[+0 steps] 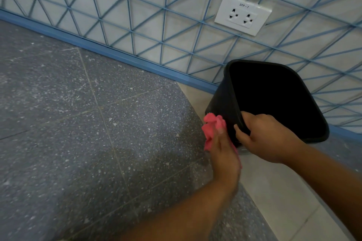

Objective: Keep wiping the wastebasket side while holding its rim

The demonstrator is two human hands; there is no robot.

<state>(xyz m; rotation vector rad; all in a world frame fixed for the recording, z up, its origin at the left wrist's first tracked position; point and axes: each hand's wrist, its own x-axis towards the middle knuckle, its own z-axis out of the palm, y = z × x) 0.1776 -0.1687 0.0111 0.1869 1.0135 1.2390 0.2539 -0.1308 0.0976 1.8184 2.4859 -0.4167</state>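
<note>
Bin (221, 101), black and tilted at 3 o'clock by the wall, is gripped at its rim by the right hand (266, 139); pink cloth (212, 127) is pressed against its side, clutched in the left hand (225, 154)

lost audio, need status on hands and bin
Left hand presses pink cloth on black bin side. Right hand grips bin rim. Nothing in the way.
</note>
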